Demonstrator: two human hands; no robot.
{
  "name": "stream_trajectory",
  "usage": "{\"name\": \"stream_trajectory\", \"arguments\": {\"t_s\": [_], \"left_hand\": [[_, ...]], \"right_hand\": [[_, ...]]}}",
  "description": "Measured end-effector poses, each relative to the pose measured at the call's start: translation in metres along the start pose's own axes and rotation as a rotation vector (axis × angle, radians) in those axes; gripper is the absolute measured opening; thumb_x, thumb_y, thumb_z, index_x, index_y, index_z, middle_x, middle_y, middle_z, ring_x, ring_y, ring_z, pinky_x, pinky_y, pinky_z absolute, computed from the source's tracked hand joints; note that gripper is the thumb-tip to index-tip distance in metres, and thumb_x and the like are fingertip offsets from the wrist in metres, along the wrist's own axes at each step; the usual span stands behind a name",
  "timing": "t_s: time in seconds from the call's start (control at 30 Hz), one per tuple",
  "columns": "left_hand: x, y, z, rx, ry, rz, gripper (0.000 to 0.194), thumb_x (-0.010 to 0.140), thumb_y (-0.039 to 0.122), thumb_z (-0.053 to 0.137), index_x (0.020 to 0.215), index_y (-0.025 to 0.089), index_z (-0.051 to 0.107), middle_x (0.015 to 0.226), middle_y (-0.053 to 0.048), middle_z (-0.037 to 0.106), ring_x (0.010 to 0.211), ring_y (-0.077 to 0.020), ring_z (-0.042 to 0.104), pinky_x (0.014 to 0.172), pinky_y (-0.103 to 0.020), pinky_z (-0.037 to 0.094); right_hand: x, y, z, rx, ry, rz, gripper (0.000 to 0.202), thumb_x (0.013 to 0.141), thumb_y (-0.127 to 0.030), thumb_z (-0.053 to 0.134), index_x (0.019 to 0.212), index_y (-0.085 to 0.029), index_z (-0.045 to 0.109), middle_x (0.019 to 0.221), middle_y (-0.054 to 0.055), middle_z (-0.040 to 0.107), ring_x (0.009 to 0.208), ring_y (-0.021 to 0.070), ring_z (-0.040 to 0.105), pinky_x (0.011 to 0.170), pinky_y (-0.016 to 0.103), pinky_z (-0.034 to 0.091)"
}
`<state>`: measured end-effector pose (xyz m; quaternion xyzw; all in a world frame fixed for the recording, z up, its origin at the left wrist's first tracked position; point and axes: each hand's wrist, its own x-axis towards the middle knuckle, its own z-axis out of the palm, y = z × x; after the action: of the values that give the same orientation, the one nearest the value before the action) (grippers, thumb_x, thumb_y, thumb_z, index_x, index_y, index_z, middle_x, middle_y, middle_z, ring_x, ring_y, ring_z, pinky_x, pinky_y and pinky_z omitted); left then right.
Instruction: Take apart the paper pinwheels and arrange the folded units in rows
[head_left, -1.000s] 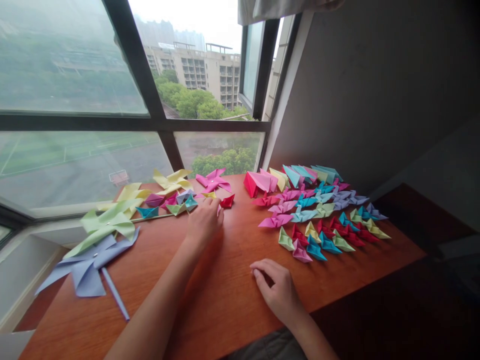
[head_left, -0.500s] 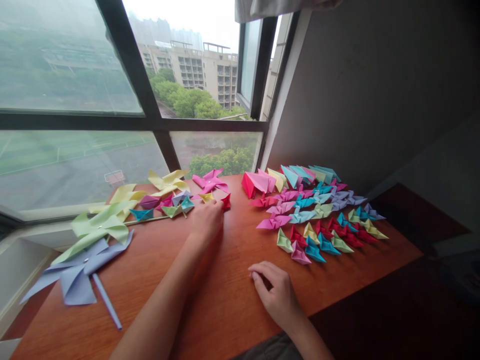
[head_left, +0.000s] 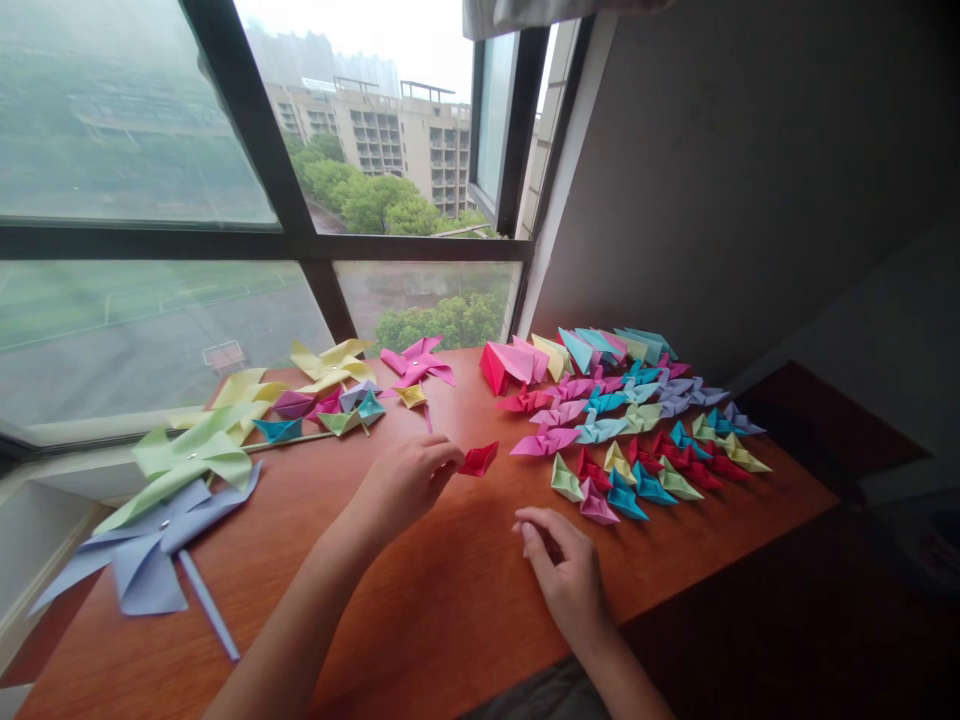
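Left hand (head_left: pixel 405 482) pinching red folded piece (head_left: pixel 478 459); right hand (head_left: pixel 566 575) loosely curled, empty; pinwheels (head_left: pixel 187 455) left, folded pieces (head_left: pixel 637 420) right.

A red folded paper piece (head_left: pixel 478 459) lies on the reddish-brown wooden table (head_left: pixel 420 600), beside a lavender pinwheel (head_left: pixel 146 555).

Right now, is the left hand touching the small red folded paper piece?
Touching. The head view shows the left hand pinching one edge of the red folded piece at its fingertips, over the wooden table. The right hand is apart from it.
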<state>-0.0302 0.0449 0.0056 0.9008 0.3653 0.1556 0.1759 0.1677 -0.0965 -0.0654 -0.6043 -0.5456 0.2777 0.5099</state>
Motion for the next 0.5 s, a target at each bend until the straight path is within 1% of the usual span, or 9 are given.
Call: {"name": "stream_trajectory", "arguments": {"t_s": [0.1,0.2,0.27,0.5], "left_hand": [[-0.007,0.005,0.007,-0.029,-0.042,0.021,0.020,0.091,0.013,0.051,0.087,0.021,0.069,0.086,-0.003,0.071,0.071,-0.0149,0.063,0.064,-0.024,0.042],[-0.009,0.010,0.013,0.010,-0.080,0.080,0.020,0.091,0.013,0.051,0.087,0.021,0.069,0.086,-0.004,0.071,0.077,-0.0169,0.065,0.066,-0.025,0.043],[-0.011,0.014,0.014,0.035,-0.090,0.113,0.020,0.091,0.013,0.051,0.087,0.021,0.068,0.087,-0.004,0.070,0.080,-0.0176,0.065,0.068,-0.026,0.044],[-0.013,0.028,0.015,0.092,-0.163,0.206,0.018,0.091,0.013,0.052,0.087,0.022,0.067,0.086,-0.002,0.068,0.078,-0.0171,0.063,0.065,-0.026,0.042]], "right_hand": [[-0.002,0.006,0.001,0.016,0.079,0.050,0.021,0.093,-0.031,0.056,0.106,-0.019,0.069,0.093,0.007,0.071,0.076,0.0173,0.068,0.065,0.026,0.056],[-0.003,0.010,0.002,0.005,0.112,0.077,0.025,0.093,-0.033,0.057,0.110,-0.019,0.067,0.089,0.006,0.071,0.068,0.0151,0.065,0.061,0.025,0.055],[-0.003,0.010,0.002,-0.012,0.127,0.076,0.026,0.093,-0.032,0.056,0.113,-0.019,0.066,0.086,0.005,0.070,0.068,0.0145,0.065,0.059,0.023,0.055],[0.000,0.004,0.002,-0.131,0.140,-0.055,0.024,0.094,-0.026,0.054,0.115,-0.022,0.065,0.090,0.005,0.067,0.078,0.0160,0.066,0.068,0.025,0.055]]}}
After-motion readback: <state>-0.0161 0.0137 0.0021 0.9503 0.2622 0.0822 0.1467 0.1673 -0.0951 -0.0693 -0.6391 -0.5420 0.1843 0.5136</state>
